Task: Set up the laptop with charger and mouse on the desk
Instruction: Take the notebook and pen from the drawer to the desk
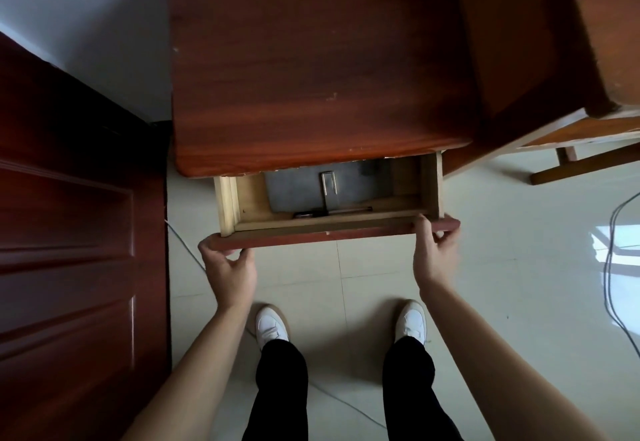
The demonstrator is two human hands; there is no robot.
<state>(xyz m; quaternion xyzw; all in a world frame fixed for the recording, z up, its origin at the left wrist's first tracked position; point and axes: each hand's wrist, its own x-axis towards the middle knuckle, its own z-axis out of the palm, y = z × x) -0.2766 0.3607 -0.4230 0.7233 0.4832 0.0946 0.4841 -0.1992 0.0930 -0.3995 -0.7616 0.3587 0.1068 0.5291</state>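
Note:
A reddish-brown wooden desk (318,59) stands below me with a bare top. Its drawer (332,232) is pulled partly out. My left hand (227,269) grips the left end of the drawer front, and my right hand (434,250) grips the right end. Inside the drawer lies a flat grey laptop (294,191) with a silvery metal clip-like piece (328,186) on it. A small dark object (304,214) lies at the drawer's front; I cannot tell what it is.
A dark wooden door (69,232) stands open at the left. A wooden chair (571,59) sits to the right of the desk. A dark cable (609,267) runs across the tiled floor at the right, and a thin white cable (187,250) at the left.

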